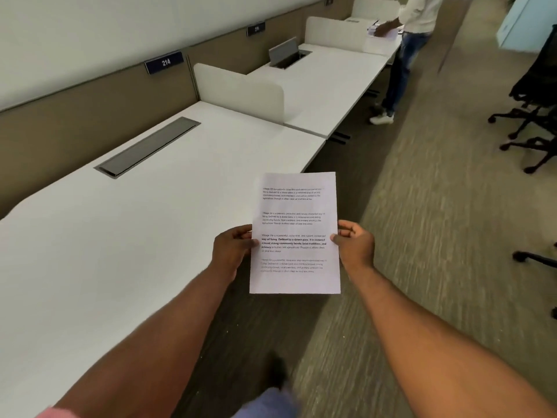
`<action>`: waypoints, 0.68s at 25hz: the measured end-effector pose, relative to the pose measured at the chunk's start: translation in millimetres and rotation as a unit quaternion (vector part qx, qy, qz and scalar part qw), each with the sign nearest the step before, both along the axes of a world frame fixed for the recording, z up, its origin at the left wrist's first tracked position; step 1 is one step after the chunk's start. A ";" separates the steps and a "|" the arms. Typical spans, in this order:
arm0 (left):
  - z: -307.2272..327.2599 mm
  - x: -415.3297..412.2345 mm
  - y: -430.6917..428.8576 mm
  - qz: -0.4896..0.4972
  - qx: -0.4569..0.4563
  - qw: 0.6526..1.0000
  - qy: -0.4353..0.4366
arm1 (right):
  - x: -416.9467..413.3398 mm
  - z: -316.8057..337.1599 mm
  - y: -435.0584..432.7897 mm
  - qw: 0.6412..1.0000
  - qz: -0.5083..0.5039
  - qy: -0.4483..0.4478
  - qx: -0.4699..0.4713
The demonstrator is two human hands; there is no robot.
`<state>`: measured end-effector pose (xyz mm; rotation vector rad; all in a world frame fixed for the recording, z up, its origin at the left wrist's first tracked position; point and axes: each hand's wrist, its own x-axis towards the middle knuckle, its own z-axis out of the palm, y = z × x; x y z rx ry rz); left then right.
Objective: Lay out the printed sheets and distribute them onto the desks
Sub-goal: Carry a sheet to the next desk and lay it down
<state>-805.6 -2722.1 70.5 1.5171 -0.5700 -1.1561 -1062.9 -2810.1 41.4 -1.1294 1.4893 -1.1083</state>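
Left hand [233, 250] and right hand [355, 244] pinch the side edges of a white printed sheet [294, 233] bearing four short text paragraphs, one partly bold.

A blue sign [164, 62] on the far partition reads "214"; the printed sheet [294, 233] begins "Village life is a peaceful".

one printed sheet [294, 233] is held, between two hands: the left hand [232, 251] and the right hand [355, 245]; four blocks of text are counted on it; three desks [120, 236] are seen in the row, two number plates [164, 62], two white dividers [241, 92], one other person [413, 31]
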 end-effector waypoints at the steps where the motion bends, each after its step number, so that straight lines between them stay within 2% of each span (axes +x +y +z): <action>1: -5.4 9.6 -35.3 0.014 -0.001 1.000 0.009 | 12.2 -2.4 -46.7 1.000 0.012 0.006 0.006; 5: -20.7 33.6 -99.6 0.031 0.008 0.999 -0.009 | 44.4 -11.4 -125.2 0.998 0.044 0.033 0.005; 7: -23.3 47.8 -124.7 0.033 0.006 0.999 -0.006 | 61.9 -10.7 -157.0 0.998 0.056 0.016 0.008; 10: -30.5 81.8 -183.5 0.102 0.029 0.994 -0.004 | 117.0 -12.5 -248.5 0.991 0.128 0.045 0.020; 14: -25.9 105.5 -211.7 0.129 0.043 0.991 -0.010 | 161.3 -10.5 -299.5 0.981 0.179 0.078 0.011; 17: -32.0 141.0 -235.7 0.204 0.067 0.976 -0.032 | 228.3 -17.0 -353.3 0.956 0.279 0.095 -0.009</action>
